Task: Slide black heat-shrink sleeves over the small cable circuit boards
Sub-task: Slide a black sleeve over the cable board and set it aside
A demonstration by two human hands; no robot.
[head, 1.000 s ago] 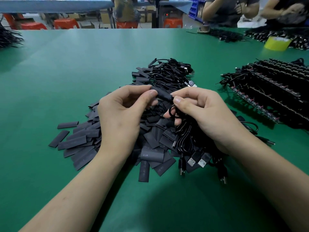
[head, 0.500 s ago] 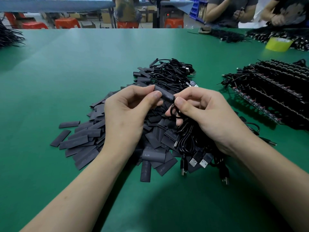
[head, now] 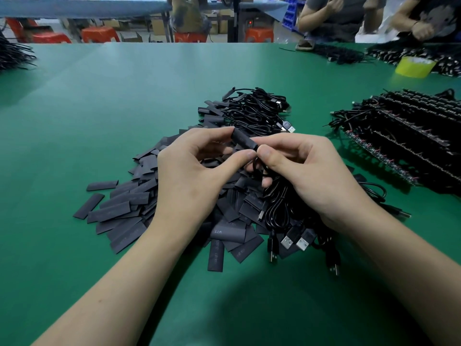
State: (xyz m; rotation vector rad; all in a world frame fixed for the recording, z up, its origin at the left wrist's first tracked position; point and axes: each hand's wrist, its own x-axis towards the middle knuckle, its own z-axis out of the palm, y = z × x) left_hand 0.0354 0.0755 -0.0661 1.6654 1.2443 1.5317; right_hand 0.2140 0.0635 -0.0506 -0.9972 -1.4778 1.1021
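Observation:
My left hand point(head: 197, 178) pinches a black heat-shrink sleeve point(head: 243, 140) between thumb and fingers, above the middle of the green table point(head: 99, 101). My right hand point(head: 306, 176) pinches the sleeve's near end, where a black cable point(head: 259, 167) comes out, and also holds a bundle of black USB cables point(head: 279, 211) that hangs down under the palm. The circuit board is hidden inside the sleeve. A heap of flat black sleeves point(head: 129, 208) lies under and left of my hands.
A tangle of finished cables point(head: 257, 113) lies just beyond my hands. Rows of cable boards point(head: 409, 138) fill the right side. A yellow tape roll point(head: 412, 66) and more cable piles point(head: 341, 54) sit far right, where other people work. A cable bunch point(head: 12, 54) lies far left.
My thumbs have closed together until they touch at the sleeve's near end. Both hands have stayed in place above the heap.

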